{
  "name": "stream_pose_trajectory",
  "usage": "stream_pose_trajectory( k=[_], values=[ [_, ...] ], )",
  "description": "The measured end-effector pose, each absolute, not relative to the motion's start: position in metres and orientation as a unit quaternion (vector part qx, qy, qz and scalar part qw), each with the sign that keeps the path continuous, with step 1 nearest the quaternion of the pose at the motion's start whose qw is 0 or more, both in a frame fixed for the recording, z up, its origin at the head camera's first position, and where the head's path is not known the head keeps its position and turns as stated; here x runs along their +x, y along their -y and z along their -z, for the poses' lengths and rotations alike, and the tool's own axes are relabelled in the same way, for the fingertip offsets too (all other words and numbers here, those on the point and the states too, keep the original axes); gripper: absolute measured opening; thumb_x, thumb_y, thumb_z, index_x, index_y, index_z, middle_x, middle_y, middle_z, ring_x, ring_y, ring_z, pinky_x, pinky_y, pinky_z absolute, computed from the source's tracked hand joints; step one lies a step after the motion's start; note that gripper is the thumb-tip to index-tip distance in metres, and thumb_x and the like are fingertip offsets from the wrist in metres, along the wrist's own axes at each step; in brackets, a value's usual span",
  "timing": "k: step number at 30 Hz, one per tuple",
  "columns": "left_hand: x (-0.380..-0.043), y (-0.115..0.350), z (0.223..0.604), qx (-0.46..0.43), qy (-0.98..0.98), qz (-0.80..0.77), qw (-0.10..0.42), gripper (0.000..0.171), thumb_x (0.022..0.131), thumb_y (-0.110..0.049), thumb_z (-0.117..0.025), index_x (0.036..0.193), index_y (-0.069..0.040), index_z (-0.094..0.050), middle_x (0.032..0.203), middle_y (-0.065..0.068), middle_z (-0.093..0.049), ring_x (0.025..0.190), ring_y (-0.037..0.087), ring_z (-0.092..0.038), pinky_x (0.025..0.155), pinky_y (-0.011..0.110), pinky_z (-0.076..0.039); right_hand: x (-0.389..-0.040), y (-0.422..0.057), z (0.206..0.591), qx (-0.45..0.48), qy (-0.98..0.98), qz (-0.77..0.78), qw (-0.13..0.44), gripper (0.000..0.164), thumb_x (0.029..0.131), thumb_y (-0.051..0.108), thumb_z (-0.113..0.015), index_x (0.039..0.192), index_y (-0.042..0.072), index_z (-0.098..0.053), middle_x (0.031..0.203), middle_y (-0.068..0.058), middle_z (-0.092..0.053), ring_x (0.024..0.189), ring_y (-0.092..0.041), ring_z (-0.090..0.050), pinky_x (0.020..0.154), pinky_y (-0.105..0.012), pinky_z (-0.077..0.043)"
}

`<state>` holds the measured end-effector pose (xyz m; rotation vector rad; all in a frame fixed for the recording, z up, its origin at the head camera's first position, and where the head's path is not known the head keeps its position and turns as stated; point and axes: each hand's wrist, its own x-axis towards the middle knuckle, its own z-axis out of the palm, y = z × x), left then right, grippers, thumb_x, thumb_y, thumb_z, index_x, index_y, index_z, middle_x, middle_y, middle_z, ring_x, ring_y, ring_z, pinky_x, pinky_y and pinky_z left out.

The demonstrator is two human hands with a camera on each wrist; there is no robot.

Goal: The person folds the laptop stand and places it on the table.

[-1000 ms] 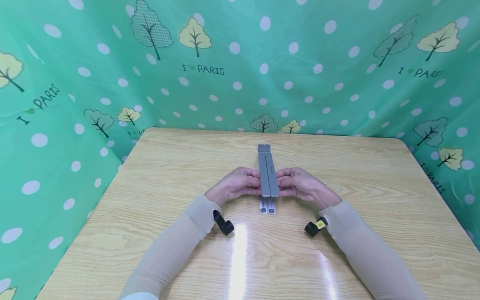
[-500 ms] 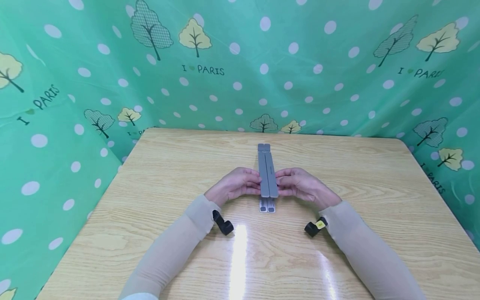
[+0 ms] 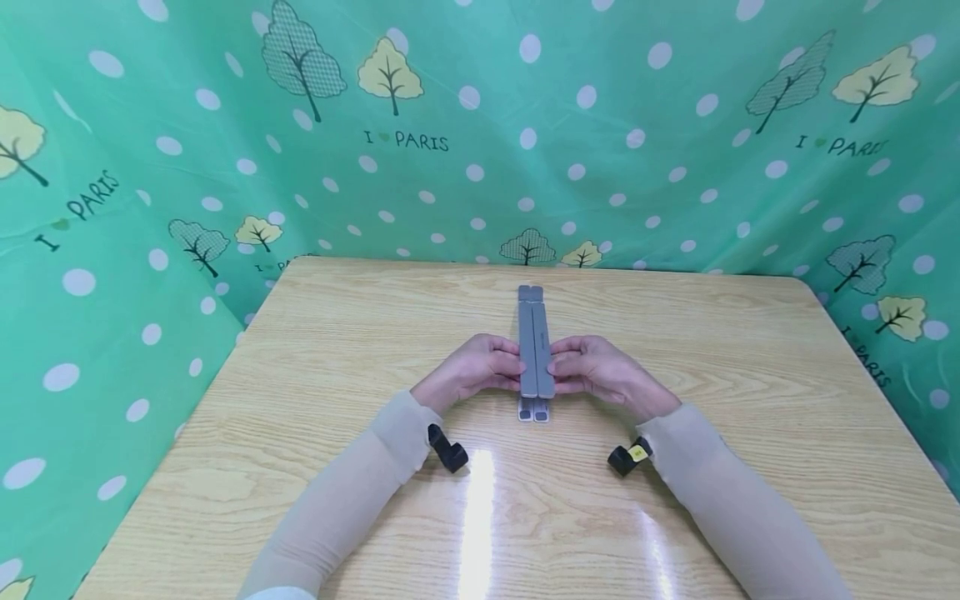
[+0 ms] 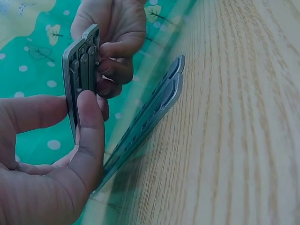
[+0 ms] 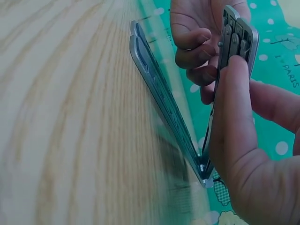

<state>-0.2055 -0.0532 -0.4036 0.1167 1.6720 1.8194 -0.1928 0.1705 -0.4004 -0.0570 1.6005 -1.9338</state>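
Note:
A grey folding laptop stand (image 3: 536, 350) lies lengthwise at the middle of the table, its two long bars side by side. Its upper part is tilted up from the lower part in a narrow V, hinged at the far end. My left hand (image 3: 480, 367) pinches the left edge of the raised part, and my right hand (image 3: 600, 371) pinches the right edge. The left wrist view shows the thumb (image 4: 89, 122) against the underside with its folded links. In the right wrist view, the lower part (image 5: 161, 101) appears apart from both hands.
The wooden table (image 3: 360, 333) carries the stand. A green patterned curtain (image 3: 480, 133) hangs behind it and along the sides. Black wrist cameras (image 3: 450, 454) sit on both wrists. Light reflects off the table's near part.
The raised part of the stand has come down a little toward the lower part and straightened slightly, covering more of the near ends below. Both hands keep their hold, with small finger shifts.

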Motion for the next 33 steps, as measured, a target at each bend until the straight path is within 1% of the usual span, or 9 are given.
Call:
stream_pose_trajectory(
  k=[5, 11, 15, 21, 26, 33],
  values=[
    [-0.203, 0.051, 0.401, 0.040, -0.652, -0.689, 0.314, 0.048, 0.082, 0.012, -0.062, 0.127, 0.014, -0.046, 0.104, 0.024, -0.066, 0.078, 0.023, -0.068, 0.076, 0.037, -0.057, -0.192, -0.169, 0.399, -0.019, -0.646, 0.705, 0.290, 0.055, 0.088, -0.011, -0.055, 0.136, -0.015, -0.028, 0.099, -0.019, -0.065, 0.086, -0.027, -0.068, 0.080, -0.038, -0.056],
    [-0.200, 0.048, 0.400, 0.041, -0.679, -0.671, 0.296, 0.055, 0.079, 0.016, -0.064, 0.129, 0.014, -0.044, 0.095, 0.020, -0.066, 0.075, 0.022, -0.067, 0.076, 0.038, -0.057, -0.190, -0.166, 0.397, -0.019, -0.700, 0.662, 0.267, 0.062, 0.087, -0.010, -0.057, 0.142, -0.009, -0.027, 0.100, -0.021, -0.062, 0.083, -0.027, -0.068, 0.079, -0.041, -0.056],
    [-0.200, 0.046, 0.401, 0.045, -0.705, -0.648, 0.284, 0.064, 0.077, 0.016, -0.067, 0.134, 0.013, -0.040, 0.093, 0.017, -0.065, 0.074, 0.021, -0.066, 0.075, 0.035, -0.057, -0.190, -0.164, 0.397, -0.018, -0.717, 0.646, 0.261, 0.065, 0.086, -0.009, -0.058, 0.143, -0.009, -0.027, 0.101, -0.022, -0.060, 0.083, -0.027, -0.067, 0.078, -0.041, -0.057],
    [-0.199, 0.046, 0.400, 0.061, -0.745, -0.604, 0.276, 0.077, 0.075, 0.012, -0.071, 0.141, 0.009, -0.033, 0.097, 0.016, -0.065, 0.081, 0.022, -0.066, 0.077, 0.032, -0.056, -0.188, -0.161, 0.397, -0.017, -0.742, 0.620, 0.256, 0.065, 0.086, -0.008, -0.057, 0.144, -0.008, -0.027, 0.103, -0.024, -0.060, 0.082, -0.026, -0.067, 0.077, -0.041, -0.057],
    [-0.198, 0.045, 0.401, 0.083, -0.775, -0.566, 0.268, 0.082, 0.072, 0.010, -0.074, 0.142, 0.007, -0.032, 0.096, 0.013, -0.066, 0.084, 0.022, -0.064, 0.078, 0.030, -0.054, -0.187, -0.159, 0.397, -0.024, -0.759, 0.597, 0.259, 0.066, 0.087, -0.007, -0.056, 0.145, -0.008, -0.025, 0.105, -0.025, -0.058, 0.081, -0.026, -0.066, 0.075, -0.040, -0.057],
    [-0.196, 0.043, 0.402, 0.101, -0.798, -0.533, 0.263, 0.083, 0.071, 0.011, -0.073, 0.143, 0.005, -0.032, 0.093, 0.012, -0.065, 0.079, 0.020, -0.062, 0.070, 0.028, -0.052, -0.184, -0.158, 0.398, -0.045, -0.769, 0.577, 0.273, 0.066, 0.089, -0.008, -0.048, 0.148, -0.007, -0.019, 0.109, -0.026, -0.054, 0.080, -0.028, -0.064, 0.076, -0.041, -0.057]
  ],
)
